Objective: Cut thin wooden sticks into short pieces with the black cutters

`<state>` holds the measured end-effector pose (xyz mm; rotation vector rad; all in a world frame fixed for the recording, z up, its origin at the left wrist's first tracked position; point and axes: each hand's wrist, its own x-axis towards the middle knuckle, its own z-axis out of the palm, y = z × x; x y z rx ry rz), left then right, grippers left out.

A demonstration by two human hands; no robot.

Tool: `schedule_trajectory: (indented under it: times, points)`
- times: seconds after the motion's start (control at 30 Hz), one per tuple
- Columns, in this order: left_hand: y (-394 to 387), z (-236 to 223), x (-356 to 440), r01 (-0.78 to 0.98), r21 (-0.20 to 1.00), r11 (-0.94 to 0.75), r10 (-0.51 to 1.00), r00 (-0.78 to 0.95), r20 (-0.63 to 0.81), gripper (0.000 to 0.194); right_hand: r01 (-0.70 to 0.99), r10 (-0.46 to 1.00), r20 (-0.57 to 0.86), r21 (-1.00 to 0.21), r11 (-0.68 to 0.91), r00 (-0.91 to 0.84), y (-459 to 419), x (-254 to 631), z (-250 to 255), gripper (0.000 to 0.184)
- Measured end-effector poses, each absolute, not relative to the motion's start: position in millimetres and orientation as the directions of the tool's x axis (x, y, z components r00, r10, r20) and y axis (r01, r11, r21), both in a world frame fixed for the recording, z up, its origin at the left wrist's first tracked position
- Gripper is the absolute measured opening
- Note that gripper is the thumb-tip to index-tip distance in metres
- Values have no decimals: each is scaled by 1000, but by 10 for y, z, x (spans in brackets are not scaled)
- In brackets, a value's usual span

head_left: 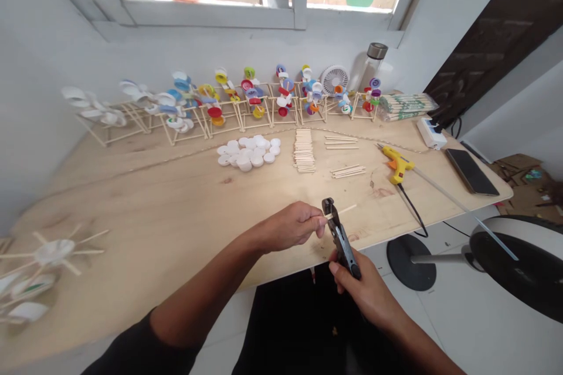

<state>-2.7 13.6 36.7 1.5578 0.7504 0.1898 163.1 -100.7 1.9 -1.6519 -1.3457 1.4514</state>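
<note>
My left hand (292,227) pinches a thin wooden stick (349,209) near the table's front edge. Closed around the grey handles of a pair of black-headed cutters (343,245) is my right hand (368,282). The stick passes across the cutters' jaws, close to my left fingertips, and its free end points right; whether the blades touch it, I cannot tell. Just beyond the hands lie a stack of short sticks (304,151), a small bundle of sticks (348,171) and a few separate sticks (341,142). White bottle caps (250,152) are heaped left of the stack.
Several stick frames with coloured cap wheels (255,99) line the back of the table (176,205). A yellow glue gun (398,164), phone (472,171) and power strip (431,133) lie at right. At left is a stick-spoked wheel (54,252). A round-based stand (411,262) is on the floor.
</note>
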Motion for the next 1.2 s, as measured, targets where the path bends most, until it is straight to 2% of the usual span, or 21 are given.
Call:
schedule_trajectory:
  times: [0.73, 1.03, 1.2]
  points:
    - [157, 320, -62, 373, 927, -25, 554, 778, -298, 32, 471, 932, -361, -827, -308, -25, -1029, 1585, -19, 18]
    - [110, 244, -48, 429, 865, -261, 638, 749, -179, 31, 510, 943, -332, -806, -301, 33, -1043, 1538, -95, 19]
    - [10, 164, -18, 554, 738, -385, 722, 679, -133, 34, 511, 937, -346, -798, -319, 45, -1061, 1544, -122, 18]
